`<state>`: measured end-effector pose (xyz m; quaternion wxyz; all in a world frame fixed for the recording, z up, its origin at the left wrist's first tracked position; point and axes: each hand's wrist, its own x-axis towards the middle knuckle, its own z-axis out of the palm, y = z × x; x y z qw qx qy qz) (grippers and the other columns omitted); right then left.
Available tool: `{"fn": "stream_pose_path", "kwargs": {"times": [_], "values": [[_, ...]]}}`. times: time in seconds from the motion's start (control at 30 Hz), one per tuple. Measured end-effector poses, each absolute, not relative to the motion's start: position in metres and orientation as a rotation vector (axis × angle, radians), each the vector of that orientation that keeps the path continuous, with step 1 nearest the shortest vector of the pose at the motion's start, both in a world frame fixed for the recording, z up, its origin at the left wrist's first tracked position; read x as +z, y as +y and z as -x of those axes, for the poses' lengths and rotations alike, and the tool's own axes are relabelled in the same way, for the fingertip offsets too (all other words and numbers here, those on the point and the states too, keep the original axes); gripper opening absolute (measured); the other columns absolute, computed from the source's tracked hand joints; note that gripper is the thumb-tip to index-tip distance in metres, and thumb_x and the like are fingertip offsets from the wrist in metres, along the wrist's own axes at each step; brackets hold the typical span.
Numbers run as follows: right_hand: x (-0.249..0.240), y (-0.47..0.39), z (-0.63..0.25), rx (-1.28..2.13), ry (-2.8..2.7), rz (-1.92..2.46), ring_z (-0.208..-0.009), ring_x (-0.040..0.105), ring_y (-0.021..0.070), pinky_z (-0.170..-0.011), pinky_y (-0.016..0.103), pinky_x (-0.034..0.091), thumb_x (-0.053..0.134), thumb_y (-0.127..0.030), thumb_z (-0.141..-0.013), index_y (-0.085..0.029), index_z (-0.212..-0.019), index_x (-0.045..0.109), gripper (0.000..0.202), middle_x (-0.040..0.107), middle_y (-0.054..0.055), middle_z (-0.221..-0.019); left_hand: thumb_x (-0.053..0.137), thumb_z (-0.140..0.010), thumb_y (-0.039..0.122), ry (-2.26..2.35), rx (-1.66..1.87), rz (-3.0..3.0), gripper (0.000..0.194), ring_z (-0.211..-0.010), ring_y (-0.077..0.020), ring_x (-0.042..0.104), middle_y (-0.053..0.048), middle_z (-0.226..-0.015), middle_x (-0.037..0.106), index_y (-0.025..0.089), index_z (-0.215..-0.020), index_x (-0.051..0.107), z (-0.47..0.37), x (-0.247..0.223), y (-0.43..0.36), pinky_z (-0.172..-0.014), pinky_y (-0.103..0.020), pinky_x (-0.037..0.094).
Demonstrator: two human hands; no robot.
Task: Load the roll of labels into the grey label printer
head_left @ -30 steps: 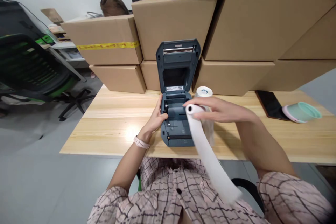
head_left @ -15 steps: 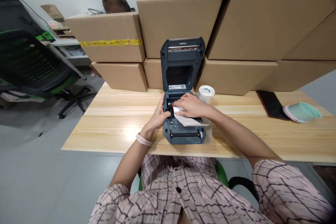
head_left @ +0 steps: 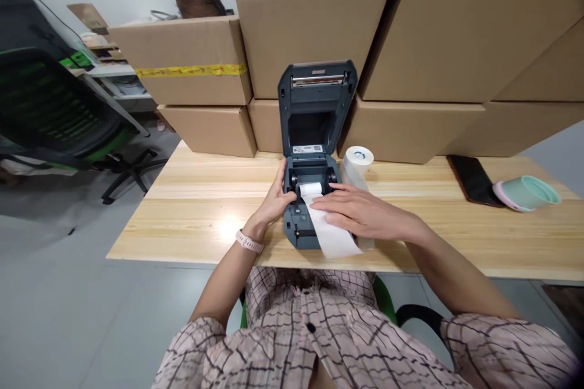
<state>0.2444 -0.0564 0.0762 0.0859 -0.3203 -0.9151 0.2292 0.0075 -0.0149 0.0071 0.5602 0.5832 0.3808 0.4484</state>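
Observation:
A dark grey label printer (head_left: 296, 237) stands on the wooden table with its lid (head_left: 317, 100) raised. Inside it lies a small white paper roll (head_left: 311, 189), and its loose white strip (head_left: 335, 240) runs forward over the printer's front edge. My left hand (head_left: 276, 199) grips the printer's left side, thumb on the inner edge. My right hand (head_left: 360, 213) lies over the strip and the printer's right side, its fingers stretched out and touching the paper. A second white roll (head_left: 359, 158) stands at the printer's right, its strip partly hidden by my right hand.
Stacked cardboard boxes (head_left: 310, 36) line the back of the table (head_left: 196, 219). A black phone (head_left: 473, 179) and a mint-green cup (head_left: 531, 191) lie at the right. An office chair (head_left: 59, 109) stands on the floor at the left. Behind the boxes, the top of a person's head shows.
My right hand has moved right and toward me, off the small roll. The strip now hangs further forward over the printer's front. My left hand has stayed in place.

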Motion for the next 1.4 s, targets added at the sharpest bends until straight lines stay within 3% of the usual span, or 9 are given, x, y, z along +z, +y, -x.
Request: {"fn": "stream_pose_path", "kwargs": {"times": [0.17,0.33,0.53,0.7,0.87,1.2,1.4], "values": [[0.07,-0.082,-0.24,0.59,-2.754,1.089,-0.15,0.042,0.0298,-0.126,0.06,0.028,0.035,-0.053,-0.107,-0.025,-0.15,0.054,0.055,0.045,0.009,-0.162,0.067,-0.07,0.021,0.884,1.063,-1.379,0.111,-0.162,-0.0297,0.01,-0.01,-0.173,0.021,0.016,-0.165,0.011,-0.007,0.006,-0.015,-0.132,-0.042,0.013],[0.054,-0.096,-0.23,0.382,-2.708,1.075,-0.152,0.038,0.032,-0.124,0.06,0.033,0.044,-0.053,-0.105,-0.022,-0.15,0.052,0.056,0.04,0.014,-0.164,0.066,-0.071,0.02,0.893,1.052,-1.39,0.109,-0.161,-0.03,0.013,-0.009,-0.173,0.021,0.02,-0.165,0.012,-0.008,0.007,-0.015,-0.132,-0.044,0.015],[0.046,-0.1,-0.229,0.25,-2.73,1.03,-0.156,0.031,0.0312,-0.125,0.06,0.032,0.044,-0.053,-0.104,-0.02,-0.154,0.046,0.06,0.034,0.017,-0.166,0.069,-0.071,0.022,0.897,1.079,-1.393,0.108,-0.161,-0.0287,0.017,-0.012,-0.174,0.018,0.016,-0.164,0.015,-0.008,0.006,-0.016,-0.131,-0.041,0.016],[0.047,-0.099,-0.231,0.246,-2.731,1.02,-0.157,0.029,0.0298,-0.126,0.064,0.025,0.046,-0.057,-0.103,-0.024,-0.154,0.045,0.061,0.033,0.014,-0.167,0.071,-0.071,0.022,0.924,1.088,-1.402,0.108,-0.161,-0.0287,0.017,-0.01,-0.174,0.018,0.02,-0.164,0.017,-0.008,0.002,-0.014,-0.131,-0.042,0.017],[0.047,-0.101,-0.233,0.238,-2.714,0.992,-0.157,0.028,0.032,-0.124,0.067,0.026,0.052,-0.059,-0.099,-0.027,-0.153,0.047,0.063,0.033,0.014,-0.168,0.073,-0.073,0.026,0.934,1.079,-1.414,0.108,-0.161,-0.0299,0.018,-0.01,-0.173,0.022,0.02,-0.164,0.017,-0.007,0.002,-0.014,-0.131,-0.043,0.019],[0.048,-0.128,-0.234,-0.002,-2.66,0.96,-0.143,0.051,0.0318,-0.12,0.065,0.036,0.05,-0.051,-0.102,-0.019,-0.143,0.055,0.052,0.057,0.017,-0.151,0.076,-0.073,0.033,0.935,1.075,-1.431,0.11,-0.159,-0.0319,0.021,-0.013,-0.171,0.028,0.017,-0.164,0.016,-0.008,0.004,-0.013,-0.131,-0.046,0.019],[0.046,-0.138,-0.228,-0.015,-2.634,1.009,-0.144,0.049,0.0351,-0.114,0.061,0.047,0.057,-0.049,-0.099,-0.018,-0.145,0.054,0.055,0.05,0.018,-0.156,0.076,-0.073,0.034,0.973,1.069,-1.455,0.108,-0.159,-0.0316,0.022,-0.011,-0.171,0.027,0.018,-0.164,0.02,-0.008,0.006,-0.015,-0.131,-0.044,0.019]]}}
